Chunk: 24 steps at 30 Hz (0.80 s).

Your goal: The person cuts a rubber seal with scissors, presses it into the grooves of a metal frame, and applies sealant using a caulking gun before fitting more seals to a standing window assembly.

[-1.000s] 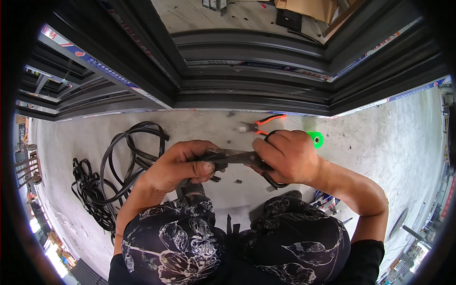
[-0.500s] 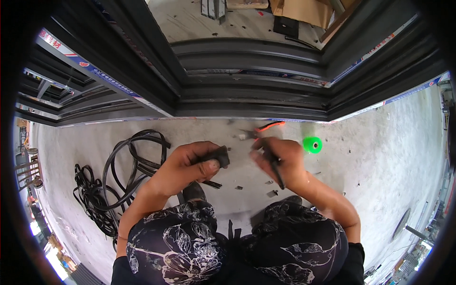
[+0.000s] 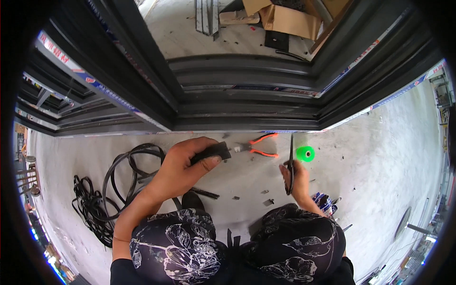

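My left hand (image 3: 187,164) grips the end of a black rubber strip (image 3: 213,152) and holds it above the concrete floor (image 3: 370,156). My right hand (image 3: 297,179) holds black scissors (image 3: 290,161) with the blades pointing away from me, apart from the strip. Orange-handled pliers (image 3: 259,145) lie on the floor between the two hands, near the dark metal door frame (image 3: 247,107). My knees in dark flowered trousers (image 3: 237,244) fill the lower middle.
Coils of black rubber strip (image 3: 102,190) lie on the floor at the left. A small bright green roll (image 3: 305,153) stands right of the scissors. Short black offcuts (image 3: 268,202) are scattered in front of my knees. Cardboard (image 3: 285,16) lies beyond the frame.
My hands have drawn apart. The right hand has moved right and down with the scissors, away from the strip. The left hand has lifted the strip's end toward the frame.
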Tool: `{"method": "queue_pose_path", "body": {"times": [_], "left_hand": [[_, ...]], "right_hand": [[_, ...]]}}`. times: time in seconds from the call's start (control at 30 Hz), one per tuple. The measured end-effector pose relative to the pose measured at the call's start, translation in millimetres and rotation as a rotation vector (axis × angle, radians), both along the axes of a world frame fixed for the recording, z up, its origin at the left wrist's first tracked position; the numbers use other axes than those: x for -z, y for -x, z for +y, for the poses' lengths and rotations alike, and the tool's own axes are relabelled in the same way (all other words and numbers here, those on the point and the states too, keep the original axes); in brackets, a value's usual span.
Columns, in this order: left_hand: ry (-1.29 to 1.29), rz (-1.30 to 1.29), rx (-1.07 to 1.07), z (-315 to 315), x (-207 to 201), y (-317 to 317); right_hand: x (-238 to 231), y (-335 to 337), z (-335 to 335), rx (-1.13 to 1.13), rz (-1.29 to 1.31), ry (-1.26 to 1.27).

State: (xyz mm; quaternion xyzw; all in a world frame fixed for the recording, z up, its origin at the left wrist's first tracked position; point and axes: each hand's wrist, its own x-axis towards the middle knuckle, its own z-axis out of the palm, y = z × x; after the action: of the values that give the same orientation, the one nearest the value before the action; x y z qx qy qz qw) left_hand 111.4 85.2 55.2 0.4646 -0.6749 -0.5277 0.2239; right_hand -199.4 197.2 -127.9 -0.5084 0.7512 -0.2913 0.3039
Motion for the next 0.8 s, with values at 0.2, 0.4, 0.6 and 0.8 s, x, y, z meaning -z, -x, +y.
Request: {"method": "queue_pose_path", "body": {"times": [0.2, 0.4, 0.6, 0.8], "left_hand": [[-0.029, -0.033, 0.047, -31.5, -1.1, 24.7], [-0.223, 0.003, 0.12, -33.8, 19.1, 39.4], [-0.371, 0.092, 0.152, -26.7, 11.2, 49.2], [-0.388, 0.144, 0.187, -13.6, 15.7, 34.0]], "right_hand": [[26.1, 13.2, 58.6, 0.137, -0.094, -0.165], [-81.0, 6.4, -14.2, -0.212, -0.009, 0.161], [-163.6, 5.0, -86.8, -0.67, 0.282, 0.507], [-172.4, -4.9, -101.3, -0.892, 0.4, 0.459]]}}
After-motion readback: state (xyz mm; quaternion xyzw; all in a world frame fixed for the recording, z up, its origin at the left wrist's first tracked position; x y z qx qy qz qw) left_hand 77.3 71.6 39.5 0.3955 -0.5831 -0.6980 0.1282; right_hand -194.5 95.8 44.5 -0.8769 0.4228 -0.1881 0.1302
